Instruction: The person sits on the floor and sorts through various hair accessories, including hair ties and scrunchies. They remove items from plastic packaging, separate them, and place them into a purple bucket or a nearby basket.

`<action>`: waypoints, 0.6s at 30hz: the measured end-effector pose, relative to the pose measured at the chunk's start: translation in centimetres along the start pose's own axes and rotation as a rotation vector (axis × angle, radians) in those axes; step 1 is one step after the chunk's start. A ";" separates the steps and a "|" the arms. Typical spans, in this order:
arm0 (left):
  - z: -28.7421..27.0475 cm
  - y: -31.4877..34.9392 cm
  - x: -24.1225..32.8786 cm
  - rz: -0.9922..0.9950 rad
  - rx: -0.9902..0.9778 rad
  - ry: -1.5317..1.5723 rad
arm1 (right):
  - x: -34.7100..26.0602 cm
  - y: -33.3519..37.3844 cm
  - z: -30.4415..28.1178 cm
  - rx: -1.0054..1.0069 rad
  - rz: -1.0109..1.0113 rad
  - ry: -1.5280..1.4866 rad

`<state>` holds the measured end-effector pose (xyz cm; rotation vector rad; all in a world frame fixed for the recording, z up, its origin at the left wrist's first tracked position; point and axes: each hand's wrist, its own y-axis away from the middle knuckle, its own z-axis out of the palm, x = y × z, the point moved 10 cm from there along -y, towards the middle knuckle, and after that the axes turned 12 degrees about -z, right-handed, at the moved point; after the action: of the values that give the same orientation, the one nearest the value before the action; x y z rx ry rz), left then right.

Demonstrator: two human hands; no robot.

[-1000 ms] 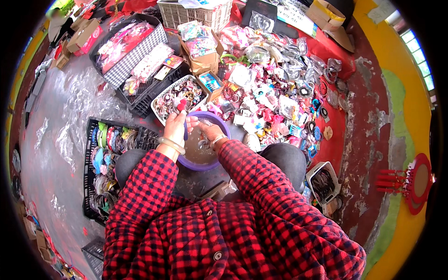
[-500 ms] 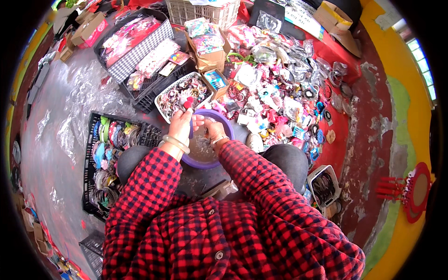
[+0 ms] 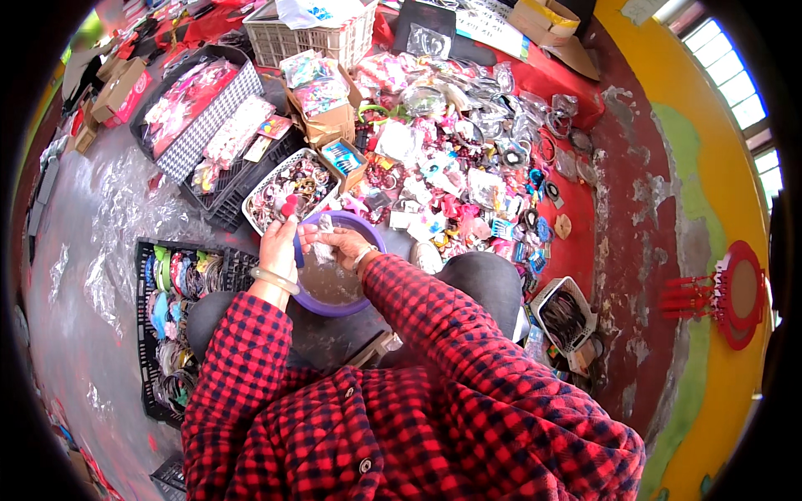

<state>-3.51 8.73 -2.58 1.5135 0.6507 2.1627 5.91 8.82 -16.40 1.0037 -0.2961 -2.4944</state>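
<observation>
My left hand (image 3: 277, 252) is closed on a hair accessory (image 3: 290, 205) whose red, rounded top sticks up past the fingertips. A blue strip (image 3: 298, 249) shows beside the palm; whether it belongs to the accessory I cannot tell. Just to the right, my right hand (image 3: 347, 244) grips a crumpled whitish cloth (image 3: 324, 240), its fingers almost touching the left hand. Both hands are over the purple basin (image 3: 376, 235), which has murky water in it.
Beyond the basin, a white basket (image 3: 251, 203) holds hair accessories. Packaged trinkets (image 3: 468, 171) lie heaped at the right. A black crate (image 3: 147, 334) of headbands stands on the left, and a small white basket (image 3: 590, 319) is beside my right knee.
My right hand has risen from inside the basin, bringing the whitish cloth up beside my left hand. The left hand still holds the red-topped accessory. The whole view has shifted.
</observation>
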 end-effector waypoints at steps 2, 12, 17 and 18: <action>-0.1 0.2 0.0 -0.008 0.012 -0.002 | -0.3 0.2 0.1 0.020 0.013 -0.075; 0.1 0.0 -0.1 0.001 -0.021 0.005 | -2.4 0.4 1.0 0.134 -0.169 -0.095; -0.1 -0.1 0.0 0.001 0.006 -0.016 | -2.6 1.0 0.4 0.149 -0.120 0.090; -0.2 -0.1 -0.1 0.001 0.005 -0.015 | -2.7 1.2 0.6 0.135 -0.094 0.147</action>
<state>-3.65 8.72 -2.73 1.5318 0.6510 2.1502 7.59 9.04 -13.91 1.2760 -0.3836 -2.4934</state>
